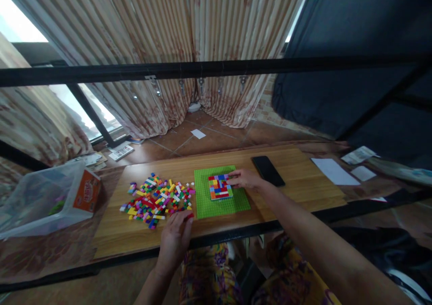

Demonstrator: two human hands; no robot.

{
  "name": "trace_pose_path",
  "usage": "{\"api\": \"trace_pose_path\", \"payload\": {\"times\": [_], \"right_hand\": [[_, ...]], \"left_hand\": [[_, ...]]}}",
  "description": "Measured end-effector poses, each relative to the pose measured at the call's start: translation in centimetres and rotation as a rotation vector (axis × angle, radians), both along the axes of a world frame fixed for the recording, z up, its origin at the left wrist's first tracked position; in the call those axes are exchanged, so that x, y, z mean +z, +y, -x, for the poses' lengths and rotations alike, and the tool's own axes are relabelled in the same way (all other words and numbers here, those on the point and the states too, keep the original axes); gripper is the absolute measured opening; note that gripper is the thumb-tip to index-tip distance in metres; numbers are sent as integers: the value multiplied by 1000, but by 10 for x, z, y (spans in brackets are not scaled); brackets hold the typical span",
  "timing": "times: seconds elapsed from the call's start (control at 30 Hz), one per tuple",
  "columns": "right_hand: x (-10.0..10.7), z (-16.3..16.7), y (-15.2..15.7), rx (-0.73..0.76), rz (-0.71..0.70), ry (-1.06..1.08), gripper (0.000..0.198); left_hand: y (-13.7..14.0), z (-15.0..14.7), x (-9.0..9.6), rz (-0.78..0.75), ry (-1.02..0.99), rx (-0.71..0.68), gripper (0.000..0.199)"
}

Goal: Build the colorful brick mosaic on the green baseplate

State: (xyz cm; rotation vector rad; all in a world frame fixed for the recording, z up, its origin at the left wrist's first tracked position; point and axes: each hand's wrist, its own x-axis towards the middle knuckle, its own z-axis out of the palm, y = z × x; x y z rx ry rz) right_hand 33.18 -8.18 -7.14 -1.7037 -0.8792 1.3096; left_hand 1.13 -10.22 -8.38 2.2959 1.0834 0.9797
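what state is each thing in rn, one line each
green baseplate: flat, partly covered
built block: assembled, on baseplate
loose bricks: spread out
left hand: fingers at a red brick
right hand: fingers at built block
phone: flat, screen dark
plastic box: no lid visible
middle curtains: drawn together

Lime-green baseplate, multicoloured brick block (red, blue, yellow), wood-grain brown tabletop, striped beige curtains

pleated beige curtains with reddish patterning hang behind a dark bar; bright light fills a window at left, brown-tiled floor below, dark blue cloth at right.
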Motion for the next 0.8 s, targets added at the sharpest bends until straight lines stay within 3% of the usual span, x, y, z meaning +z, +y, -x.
{"api": "trace_pose_path", "payload": {"times": [0.1, 0.33, 0.53, 0.8], "right_hand": [[-6, -3, -15, -90, -117, -100, 42], [-19, -8, -63, -291, -300, -412, 16], [-38, 5, -86, -238, -515, -735, 19], [-43, 4, -84, -239, -533, -747, 19]], "left_hand": [[5, -18, 10, 41, -10, 7, 19], [26, -84, 34, 55, 36, -53, 15], [35, -133, 35, 36, 171, 34, 15], [36, -158, 30, -43, 405, 64, 19]]}}
